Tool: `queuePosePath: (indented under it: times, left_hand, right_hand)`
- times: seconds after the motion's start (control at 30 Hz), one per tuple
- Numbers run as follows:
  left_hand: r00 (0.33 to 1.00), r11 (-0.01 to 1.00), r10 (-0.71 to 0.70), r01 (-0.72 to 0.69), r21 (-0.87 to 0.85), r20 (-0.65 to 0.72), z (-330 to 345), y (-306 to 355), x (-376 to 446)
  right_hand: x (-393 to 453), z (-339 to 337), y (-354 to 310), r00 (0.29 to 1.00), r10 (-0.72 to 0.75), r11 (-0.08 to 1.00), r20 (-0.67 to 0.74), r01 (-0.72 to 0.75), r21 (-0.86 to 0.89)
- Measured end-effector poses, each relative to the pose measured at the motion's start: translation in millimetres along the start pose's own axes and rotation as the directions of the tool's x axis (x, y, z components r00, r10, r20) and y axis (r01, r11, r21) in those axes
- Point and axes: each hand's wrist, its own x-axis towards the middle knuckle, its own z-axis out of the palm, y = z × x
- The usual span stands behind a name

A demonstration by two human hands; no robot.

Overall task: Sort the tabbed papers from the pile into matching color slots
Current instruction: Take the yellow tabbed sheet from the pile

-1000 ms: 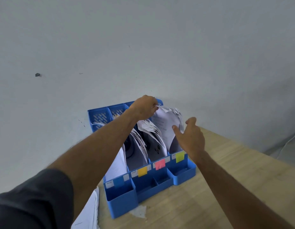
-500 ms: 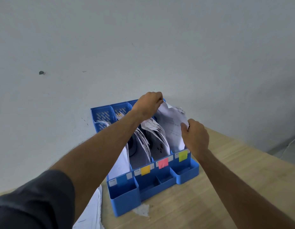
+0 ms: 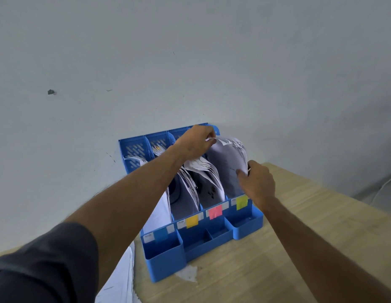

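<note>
Up at rightmost slot: left hand [image 3: 196, 142] pinching top corner of sheet [image 3: 228, 165], right hand [image 3: 257, 182] gripping stack's right edge, probs spreading papers so new one slides in. Green-yellow tab [image 3: 242, 202] marks that slot; pink tab [image 3: 215, 212], orange tab [image 3: 192, 221] mark next ones on blue organizer [image 3: 166, 254]. Leftover pile [image 3: 118, 285] sits lower left on wooden table [image 3: 299, 237].

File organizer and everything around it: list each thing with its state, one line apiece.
blue file organizer: upright against the wall, four slots holding papers.
green-tab slot papers: fanned, gripped by both hands.
left hand: pinching the sheets' top edge.
right hand: closed on the sheets' right edge.
pink tab: stuck on the slot front.
paper pile: flat on the table, left of the organizer.
</note>
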Motion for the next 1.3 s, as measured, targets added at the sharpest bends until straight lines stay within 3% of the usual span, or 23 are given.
queuePosePath:
  times: [0.07, 0.17, 0.37, 0.57, 0.73, 0.87, 0.97, 1.03, 1.1, 1.17, 1.2, 1.3]
  left_hand:
    - [1.000, 1.000, 0.002, -0.001, -0.023, 0.011, -1, 1, -1]
    - [0.999, 0.998, -0.002, 0.005, -0.062, 0.042, -4, 3, -9]
    - [0.998, 0.997, 0.069, -0.068, -0.043, 0.010, -23, 3, -59]
    - [0.957, 0.994, 0.107, -0.100, 0.041, -0.268, -44, -20, -151]
    - [0.879, 0.995, -0.017, 0.061, 0.078, -0.476, -60, -48, -252]
    - [0.903, 0.975, -0.200, 0.222, 0.013, -0.379, -65, -81, -334]
    - [0.882, 0.909, -0.408, 0.415, -0.020, -0.236, -67, -115, -385]
    - [0.805, 0.809, -0.586, 0.588, -0.003, -0.093, -61, -135, -408]
    - [0.677, 0.678, -0.734, 0.735, -0.008, 0.057, -53, -151, -429]
    - [0.565, 0.562, -0.810, 0.825, -0.067, 0.161, -43, -162, -443]
    - [0.543, 0.533, -0.822, 0.840, -0.104, 0.172, -37, -166, -447]
    - [0.576, 0.553, -0.809, 0.813, -0.183, 0.113, -19, -186, -456]
  right_hand:
    - [-1, 0, 1, 1.000, -0.017, 1.000, 0.001, 0.017, -0.026]
    - [-7, -5, -4, 0.999, -0.006, 0.996, -0.053, 0.011, 0.094]
    - [-37, -16, -51, 0.952, -0.209, 0.945, -0.224, 0.255, 0.203]
    - [-83, -1, -128, 0.875, -0.421, 0.809, -0.237, 0.481, 0.338]
    - [-130, 22, -179, 0.789, -0.590, 0.664, -0.171, 0.595, 0.453]
    - [-178, 46, -214, 0.744, -0.667, 0.583, -0.033, 0.550, 0.598]
    - [-212, 79, -232, 0.676, -0.698, 0.656, 0.235, 0.474, 0.587]
    - [-227, 100, -233, 0.584, -0.668, 0.739, 0.461, 0.447, 0.504]
    - [-241, 120, -230, 0.499, -0.611, 0.783, 0.615, 0.496, 0.376]
    - [-250, 135, -223, 0.487, -0.550, 0.798, 0.678, 0.547, 0.255]
    - [-253, 140, -219, 0.496, -0.531, 0.802, 0.687, 0.556, 0.219]
    - [-251, 150, -211, 0.521, -0.546, 0.785, 0.656, 0.591, 0.184]
